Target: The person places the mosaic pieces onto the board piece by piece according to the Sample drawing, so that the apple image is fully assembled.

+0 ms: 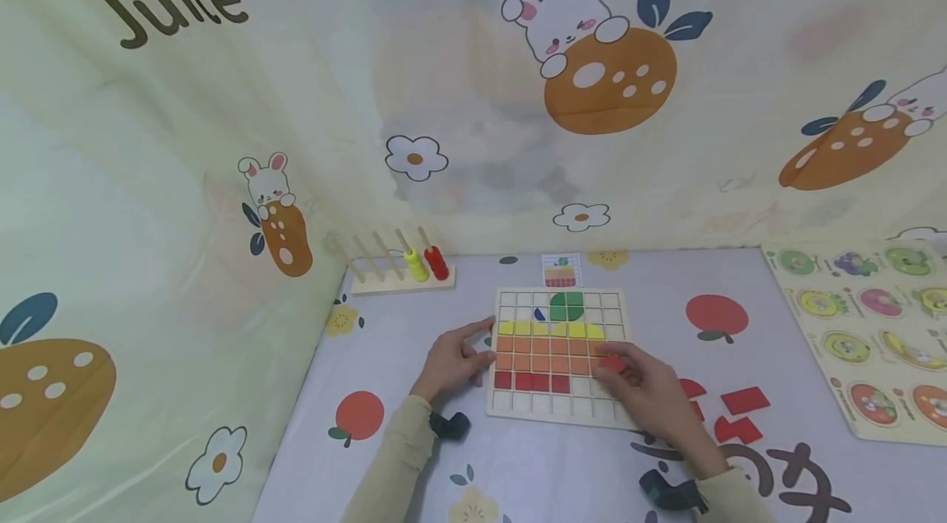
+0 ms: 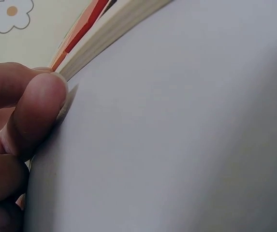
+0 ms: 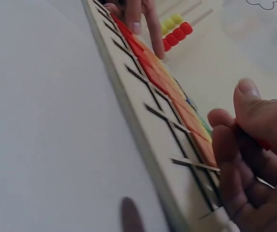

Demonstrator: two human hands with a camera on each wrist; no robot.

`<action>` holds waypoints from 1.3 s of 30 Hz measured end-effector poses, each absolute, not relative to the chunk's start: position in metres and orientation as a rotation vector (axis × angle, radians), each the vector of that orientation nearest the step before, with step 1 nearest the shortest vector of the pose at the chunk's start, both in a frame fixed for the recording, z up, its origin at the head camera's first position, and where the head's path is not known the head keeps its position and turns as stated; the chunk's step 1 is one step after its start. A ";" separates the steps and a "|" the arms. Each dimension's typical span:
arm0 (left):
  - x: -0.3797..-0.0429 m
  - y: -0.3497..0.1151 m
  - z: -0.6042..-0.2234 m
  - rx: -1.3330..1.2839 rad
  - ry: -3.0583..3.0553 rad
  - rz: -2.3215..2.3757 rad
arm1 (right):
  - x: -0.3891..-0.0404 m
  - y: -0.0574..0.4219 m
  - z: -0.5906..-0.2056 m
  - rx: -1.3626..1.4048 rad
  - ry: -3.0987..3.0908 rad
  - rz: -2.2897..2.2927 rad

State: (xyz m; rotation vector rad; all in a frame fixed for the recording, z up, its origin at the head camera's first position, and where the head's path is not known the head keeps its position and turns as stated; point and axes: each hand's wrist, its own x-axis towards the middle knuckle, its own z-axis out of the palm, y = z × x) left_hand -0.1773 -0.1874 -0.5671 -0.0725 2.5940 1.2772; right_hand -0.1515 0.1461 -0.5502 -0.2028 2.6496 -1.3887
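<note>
Your left hand [image 1: 453, 358] sets thumb and index finger against the left edge of a wooden grid board [image 1: 523, 402] on a printed white tablecloth [image 1: 551, 469]; the index finger lies straight, and the hand presses the board's side without wrapping around it. Your right hand [image 1: 654, 395] pinches a small red tile [image 1: 612, 363] between thumb and fingers above the board's right side, its exact outline partly covered by your fingertips.

On the board, two green tiles [image 1: 566, 306] form a rounded leaf near the top, with a small blue tile [image 1: 539, 314] just to their left. A row of yellow tiles [image 1: 575, 330] runs below, followed by two rows of orange tiles [image 1: 542, 345] and a run of red tiles [image 1: 542, 381] beginning at the left.

Just to the right of your right hand, loose red pieces [image 1: 745, 400] lie scattered on the cloth, some partly hidden by the hand. Beyond the board's far edge lies a small picture card [image 1: 562, 270] showing a colored figure on a grid. To the far left stands a wooden peg rack [image 1: 403, 285] bearing yellow beads [image 1: 416, 265] and red beads [image 1: 436, 263]. At far right, a board of food pictures [image 1: 876, 331] lies well apart from your hands.
</note>
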 end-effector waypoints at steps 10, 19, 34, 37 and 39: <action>-0.176 -0.186 -0.565 -0.065 2.602 1.255 | -0.151 0.142 -0.559 -0.112 2.645 -1.420; -0.175 -0.184 -0.562 -0.086 2.591 1.256 | -0.146 0.132 -0.566 -0.218 2.758 -1.319; -0.177 -0.186 -0.566 -0.040 2.609 1.268 | -0.145 0.132 -0.569 -0.322 2.819 -1.226; -0.177 -0.187 -0.566 -0.006 2.622 1.277 | -0.145 0.134 -0.568 -0.330 2.801 -1.253; -0.177 -0.187 -0.565 -0.004 2.624 1.275 | -0.145 0.134 -0.568 -0.330 2.799 -1.265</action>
